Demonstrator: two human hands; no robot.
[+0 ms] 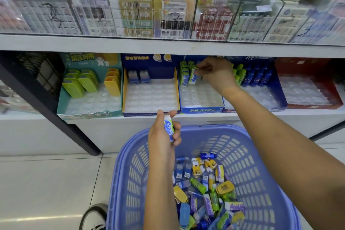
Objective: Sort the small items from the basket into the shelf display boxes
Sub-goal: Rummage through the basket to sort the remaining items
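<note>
A purple plastic basket (248, 157) stands on the floor below the shelf, with several small colourful items (207, 192) lying in its bottom. My left hand (164, 132) is raised above the basket's far rim and grips a small green-and-white tube (169, 127). My right hand (216, 73) reaches into the blue display box (203, 109) on the lower shelf and pinches a green-and-white tube (193, 78) standing beside others of the same kind at the back of that box.
Left of it stand a blue-and-yellow box (149, 112) with two items and a teal box (89, 114) with green and yellow cases. Right are a blue box with bottles (257, 74) and a red box (308, 106). Clear bins fill the upper shelf (168, 45). A shoe (93, 216) is beside the basket.
</note>
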